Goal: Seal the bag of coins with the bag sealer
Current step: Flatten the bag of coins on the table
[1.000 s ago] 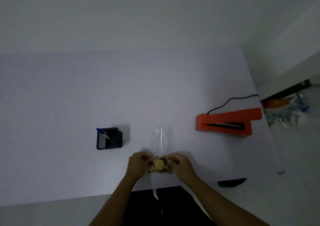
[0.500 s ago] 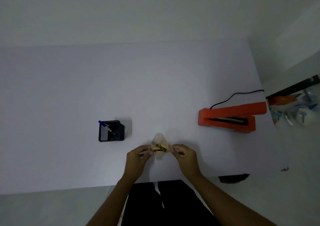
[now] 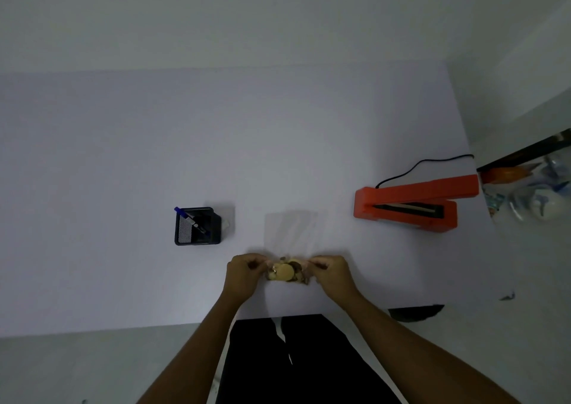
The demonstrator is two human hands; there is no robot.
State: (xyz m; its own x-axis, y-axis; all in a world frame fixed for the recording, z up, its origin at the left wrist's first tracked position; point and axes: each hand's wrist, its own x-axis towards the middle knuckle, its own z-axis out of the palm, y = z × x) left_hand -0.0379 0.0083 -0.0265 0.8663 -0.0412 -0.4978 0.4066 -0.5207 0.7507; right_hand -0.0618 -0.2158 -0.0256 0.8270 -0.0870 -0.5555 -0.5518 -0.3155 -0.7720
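A clear plastic bag (image 3: 292, 230) lies flat on the white table, its empty upper part stretching away from me. Gold and brown coins (image 3: 285, 272) are bunched at its near end. My left hand (image 3: 244, 272) pinches the bag's left side beside the coins, and my right hand (image 3: 330, 272) pinches the right side. The orange bag sealer (image 3: 408, 202) sits to the right of the bag, apart from it, with its arm raised and its sealing strip showing.
A black mesh pen holder (image 3: 197, 226) with a blue pen stands to the left of the bag. A black cord (image 3: 417, 167) runs from the sealer toward the table's right edge. Cluttered items (image 3: 531, 193) lie beyond that edge. The table's near edge is just behind my hands.
The bag was bunched up between my hands half a second ago; now it is spread flat away from me with the coins at the near end. My hands have moved slightly apart.
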